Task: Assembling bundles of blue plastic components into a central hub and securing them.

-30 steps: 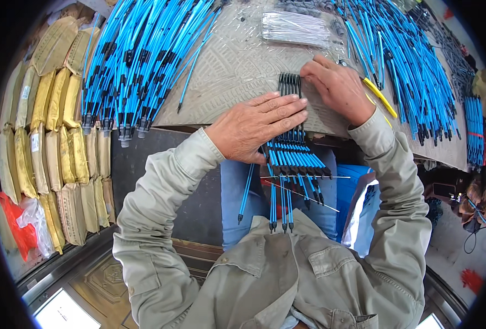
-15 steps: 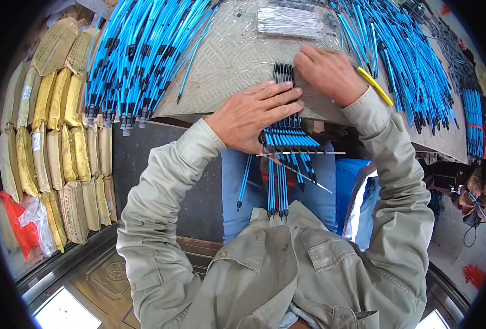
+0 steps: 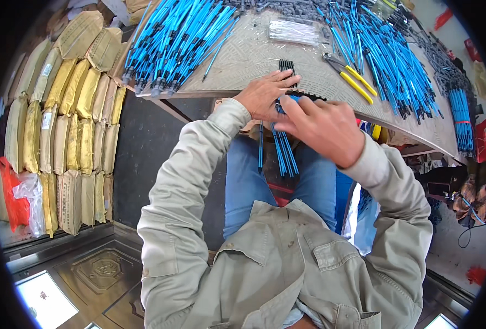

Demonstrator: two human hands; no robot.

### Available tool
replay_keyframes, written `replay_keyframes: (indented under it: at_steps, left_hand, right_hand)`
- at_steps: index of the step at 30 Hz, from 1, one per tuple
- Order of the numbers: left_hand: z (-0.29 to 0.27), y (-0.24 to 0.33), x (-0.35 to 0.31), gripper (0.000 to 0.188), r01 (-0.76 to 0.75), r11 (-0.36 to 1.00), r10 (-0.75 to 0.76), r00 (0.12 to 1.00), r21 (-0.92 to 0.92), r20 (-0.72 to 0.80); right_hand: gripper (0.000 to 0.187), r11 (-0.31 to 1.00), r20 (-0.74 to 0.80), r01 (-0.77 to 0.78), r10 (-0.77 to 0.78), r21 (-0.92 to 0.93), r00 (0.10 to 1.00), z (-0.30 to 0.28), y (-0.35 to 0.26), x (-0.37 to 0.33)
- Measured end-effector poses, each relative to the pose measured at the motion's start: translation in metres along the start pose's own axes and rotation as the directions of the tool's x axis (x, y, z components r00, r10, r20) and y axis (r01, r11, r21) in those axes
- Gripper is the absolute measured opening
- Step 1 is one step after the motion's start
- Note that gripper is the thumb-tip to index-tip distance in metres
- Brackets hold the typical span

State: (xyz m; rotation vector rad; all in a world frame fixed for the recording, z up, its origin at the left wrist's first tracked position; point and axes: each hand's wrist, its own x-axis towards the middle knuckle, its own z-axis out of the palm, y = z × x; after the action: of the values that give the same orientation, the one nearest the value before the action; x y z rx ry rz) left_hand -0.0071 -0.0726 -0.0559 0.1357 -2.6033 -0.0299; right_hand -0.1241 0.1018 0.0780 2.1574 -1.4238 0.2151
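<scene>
A row of thin blue rods with black fittings (image 3: 284, 152) hangs past the table's front edge above my lap. Its black ends (image 3: 287, 67) lie on the tabletop. My left hand (image 3: 267, 94) lies across the rods, fingers stretched over them and pressing them at the edge; its thumb is hidden. Just to its right, my right hand (image 3: 326, 130) is closed with curled fingers at the blue part of the row. What those fingers pinch is hidden. A thin pale strip pokes out left of the black ends.
Pliers with yellow handles (image 3: 358, 83) lie right of my hands. Behind is a clear bag of white strips (image 3: 293, 33). Heaps of blue rods lie at the left (image 3: 180, 46) and right (image 3: 391, 60). Wrapped packages (image 3: 67, 131) are stacked far left.
My right hand has come down from beside the black ends to the blue rods, fingers curled. The left hand stays on the row. The view has shifted, and the yellow-handled pliers show more fully.
</scene>
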Motion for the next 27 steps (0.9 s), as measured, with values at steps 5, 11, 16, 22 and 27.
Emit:
replay_keyframes:
  at_steps: [5, 11, 16, 22, 27]
  left_hand:
    - [0.002, 0.003, -0.002, 0.089, 0.121, 0.983, -0.121, 0.993, -0.138, 0.006]
    - [-0.016, 0.019, 0.006, 0.088, 0.219, 0.951, -0.212, 0.976, -0.217, 0.056]
    - [-0.035, 0.024, 0.011, 0.083, 0.282, 0.944, -0.239, 0.943, -0.173, 0.232]
    - [-0.037, 0.033, 0.015, 0.070, 0.450, 0.837, -0.400, 0.892, -0.313, 0.212]
    - [-0.036, 0.037, 0.009, 0.061, 0.495, 0.799, -0.478, 0.867, -0.341, 0.138]
  right_hand:
    - [0.024, 0.999, -0.303, -0.018, 0.030, 0.044, 0.953, 0.023, -0.003, 0.006]
    - [0.015, 0.974, -0.296, 0.030, 0.039, 0.224, 0.954, 0.017, 0.012, 0.005]
    - [0.011, 0.923, -0.221, 0.129, -0.049, 0.364, 0.974, 0.000, 0.045, 0.018]
    - [0.011, 0.963, -0.272, 0.198, -0.144, 0.181, 0.951, 0.007, 0.069, 0.032]
    - [0.029, 0.974, -0.610, 0.139, -0.002, 0.177, 0.792, 0.014, 0.077, 0.014]
